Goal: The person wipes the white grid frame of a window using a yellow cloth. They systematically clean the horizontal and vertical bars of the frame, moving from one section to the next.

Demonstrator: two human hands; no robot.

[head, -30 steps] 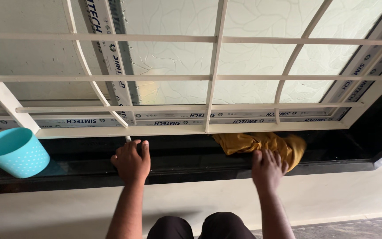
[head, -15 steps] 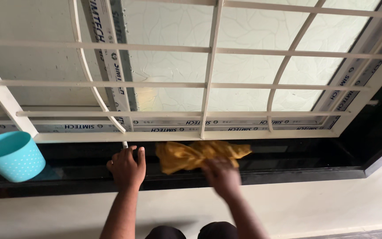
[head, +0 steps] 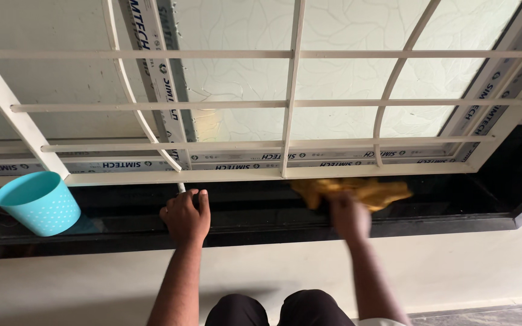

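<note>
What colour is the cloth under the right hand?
Mustard yellow: the cloth lies on the black sill, seen in the head view, slightly blurred.

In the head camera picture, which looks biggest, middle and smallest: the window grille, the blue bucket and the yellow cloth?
1. Window grille, far the largest.
2. Blue bucket.
3. Yellow cloth, blurred and partly under the right hand, so bucket and cloth are a close call.

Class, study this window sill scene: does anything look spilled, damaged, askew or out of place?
Nothing stands out. The turquoise bucket stands upright on the black sill, the left hand rests on the sill, and the right hand presses a yellow cloth there.
</note>
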